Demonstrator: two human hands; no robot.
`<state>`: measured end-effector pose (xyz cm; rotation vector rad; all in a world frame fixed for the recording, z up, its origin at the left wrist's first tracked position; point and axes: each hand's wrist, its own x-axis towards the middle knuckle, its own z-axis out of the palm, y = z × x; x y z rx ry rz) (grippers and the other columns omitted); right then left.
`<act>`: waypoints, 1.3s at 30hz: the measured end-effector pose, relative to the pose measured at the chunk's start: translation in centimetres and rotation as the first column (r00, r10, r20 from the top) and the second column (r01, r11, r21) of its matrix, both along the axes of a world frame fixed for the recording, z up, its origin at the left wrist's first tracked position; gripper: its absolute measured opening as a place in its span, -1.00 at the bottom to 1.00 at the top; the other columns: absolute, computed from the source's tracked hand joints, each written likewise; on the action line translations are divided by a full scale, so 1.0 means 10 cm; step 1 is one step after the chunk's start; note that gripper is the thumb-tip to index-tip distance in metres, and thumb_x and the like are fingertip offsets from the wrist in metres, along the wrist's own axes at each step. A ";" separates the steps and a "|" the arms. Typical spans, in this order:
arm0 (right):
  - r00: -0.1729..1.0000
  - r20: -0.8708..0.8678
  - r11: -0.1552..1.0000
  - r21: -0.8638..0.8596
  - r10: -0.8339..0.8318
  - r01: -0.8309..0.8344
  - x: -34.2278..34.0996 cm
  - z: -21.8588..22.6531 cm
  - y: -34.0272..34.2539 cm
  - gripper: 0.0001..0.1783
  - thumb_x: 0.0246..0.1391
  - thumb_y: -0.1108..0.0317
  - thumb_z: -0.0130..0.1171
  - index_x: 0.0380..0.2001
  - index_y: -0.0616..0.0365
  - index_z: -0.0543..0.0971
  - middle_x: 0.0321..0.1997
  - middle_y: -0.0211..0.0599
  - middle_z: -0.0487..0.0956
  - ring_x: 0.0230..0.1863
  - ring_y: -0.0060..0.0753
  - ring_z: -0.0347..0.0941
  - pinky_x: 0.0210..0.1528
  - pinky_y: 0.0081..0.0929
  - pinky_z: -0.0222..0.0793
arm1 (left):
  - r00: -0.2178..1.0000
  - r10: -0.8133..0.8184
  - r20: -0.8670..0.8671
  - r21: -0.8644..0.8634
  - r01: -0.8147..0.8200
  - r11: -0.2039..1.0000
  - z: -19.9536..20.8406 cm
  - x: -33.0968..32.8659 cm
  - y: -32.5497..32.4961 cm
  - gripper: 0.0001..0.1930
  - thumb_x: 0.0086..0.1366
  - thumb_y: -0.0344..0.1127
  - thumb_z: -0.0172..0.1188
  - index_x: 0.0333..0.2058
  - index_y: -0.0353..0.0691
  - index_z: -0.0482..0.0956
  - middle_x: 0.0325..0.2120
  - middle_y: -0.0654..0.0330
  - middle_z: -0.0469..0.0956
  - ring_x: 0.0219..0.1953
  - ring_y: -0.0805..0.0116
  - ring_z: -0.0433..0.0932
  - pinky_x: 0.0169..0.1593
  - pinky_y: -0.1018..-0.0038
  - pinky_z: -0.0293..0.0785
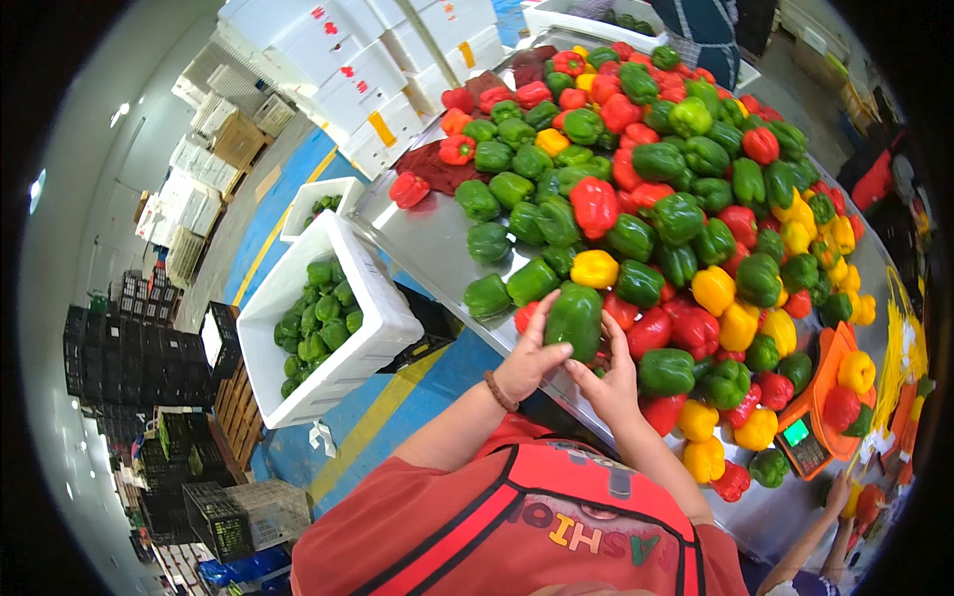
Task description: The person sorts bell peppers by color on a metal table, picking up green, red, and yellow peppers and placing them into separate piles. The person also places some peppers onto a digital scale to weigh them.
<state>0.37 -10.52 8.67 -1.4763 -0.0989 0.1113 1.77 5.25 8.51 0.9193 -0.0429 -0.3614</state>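
Observation:
Between both hands is a large green bell pepper (pixel 573 323), upright over the near edge of the pile. My left hand (pixel 527 363), a beaded bracelet on its wrist, is closed on the pepper's left side. The fingers of my right hand (pixel 608 382) wrap its right side, and the two thumbs come close together at its lower end. Just beyond the hands lies a yellow pepper (pixel 594 269). Red, green and yellow bell peppers cover much of the metal table (pixel 397 221). Next to my right hand rests another green pepper (pixel 666 372).
A white foam box (pixel 273 397) of green peppers stands left of the table, with a smaller white box (pixel 343 194) behind it. An orange scale (pixel 830 387) sits at the right, near another person's hands (pixel 841 495). White boxes (pixel 343 84) are stacked at the back.

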 end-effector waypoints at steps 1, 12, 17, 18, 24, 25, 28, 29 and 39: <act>0.997 0.080 0.991 -0.131 0.012 -0.001 0.04 -0.06 0.07 -0.09 -0.08 0.36 0.40 0.29 0.27 0.13 0.19 -0.03 0.38 0.13 -0.23 0.42 0.12 -0.34 0.40 | 0.999 0.012 0.031 0.046 -0.013 0.999 -0.10 0.00 0.10 -0.18 0.24 -0.49 0.11 0.37 -0.13 -0.16 0.24 0.13 0.15 0.26 0.32 0.20 0.25 0.38 0.23; 0.908 -0.151 0.872 -0.256 0.390 -0.417 0.83 -0.37 1.47 -0.40 0.06 0.46 0.24 0.19 0.23 0.32 0.07 -0.18 0.51 0.02 -0.38 0.48 0.05 -0.43 0.42 | 0.825 0.426 -0.372 -0.057 -0.478 0.876 -0.64 0.56 2.63 -0.33 0.38 0.29 -0.29 0.13 -0.16 0.35 -0.15 0.14 0.55 -0.30 0.20 0.61 -0.44 0.56 0.52; 0.907 -0.239 0.895 -0.203 0.347 -0.396 1.11 -0.28 1.93 -0.43 0.04 0.42 0.28 0.14 0.24 0.39 0.01 -0.19 0.55 -0.02 -0.40 0.50 0.03 -0.45 0.41 | 0.677 0.691 -0.254 -0.223 -0.736 0.639 -0.14 1.81 4.67 -0.36 0.38 0.27 -0.20 0.05 -0.24 0.38 -0.16 0.12 0.54 -0.18 0.11 0.56 -0.16 0.30 0.59; 0.905 -0.253 0.897 -0.198 0.342 -0.394 1.16 -0.28 2.00 -0.43 0.04 0.42 0.28 0.14 0.24 0.39 0.01 -0.19 0.55 -0.02 -0.40 0.50 0.02 -0.45 0.42 | 0.647 0.722 -0.248 -0.223 -0.763 0.607 -0.04 2.04 5.25 -0.33 0.36 0.27 -0.14 0.09 -0.28 0.30 -0.11 0.01 0.51 -0.16 -0.02 0.54 0.00 0.20 0.53; 0.915 -0.298 0.905 -0.246 0.271 -0.348 1.37 -0.36 2.19 -0.44 0.04 0.43 0.29 0.13 0.25 0.40 0.02 -0.17 0.55 -0.03 -0.39 0.50 0.01 -0.45 0.43 | 0.397 0.899 -0.183 0.499 -0.751 0.433 -0.23 2.91 6.78 -0.20 0.26 0.04 0.19 0.29 -0.27 0.05 0.16 -0.14 0.26 -0.11 0.08 0.54 -0.17 0.32 0.60; 0.915 -0.281 0.901 -0.240 0.290 -0.360 1.40 -0.35 2.23 -0.44 0.03 0.42 0.29 0.13 0.24 0.41 0.03 -0.17 0.55 -0.03 -0.39 0.50 0.01 -0.43 0.43 | 0.509 0.849 -0.140 0.566 -0.662 0.491 -0.57 2.83 6.92 -0.29 0.26 0.02 0.20 0.23 -0.26 0.17 0.07 -0.09 0.36 -0.13 0.13 0.55 -0.20 0.36 0.57; 0.922 -0.296 0.890 -0.304 0.250 -0.339 1.41 -0.33 2.15 -0.46 0.06 0.49 0.22 0.14 0.24 0.38 0.05 -0.17 0.52 0.00 -0.37 0.47 0.06 -0.41 0.41 | 0.764 0.634 -0.123 0.651 -0.420 0.633 -0.82 2.86 5.77 -0.52 0.27 -0.03 0.21 0.03 -0.23 0.42 -0.18 0.12 0.55 -0.19 0.30 0.56 -0.22 0.48 0.49; 0.926 -0.285 0.897 -0.294 0.248 -0.331 1.39 -0.33 2.12 -0.46 0.07 0.48 0.22 0.14 0.24 0.38 0.04 -0.18 0.53 0.00 -0.37 0.47 0.06 -0.41 0.41 | 0.783 0.607 -0.135 0.659 -0.387 0.645 -0.81 2.81 5.44 -0.54 0.28 -0.07 0.20 0.04 -0.22 0.42 -0.17 0.15 0.55 -0.19 0.34 0.56 -0.21 0.51 0.47; 0.972 -0.178 0.952 -0.240 0.151 -0.192 0.95 -0.35 1.26 -0.43 0.04 0.33 0.31 0.11 0.24 0.41 0.01 -0.17 0.56 -0.04 -0.38 0.52 0.01 -0.43 0.44 | 0.972 0.091 0.219 0.775 -0.229 0.588 -0.16 2.90 3.52 -0.61 0.29 -0.29 0.21 0.04 -0.31 0.45 -0.15 0.20 0.56 -0.17 0.49 0.53 -0.11 0.55 0.47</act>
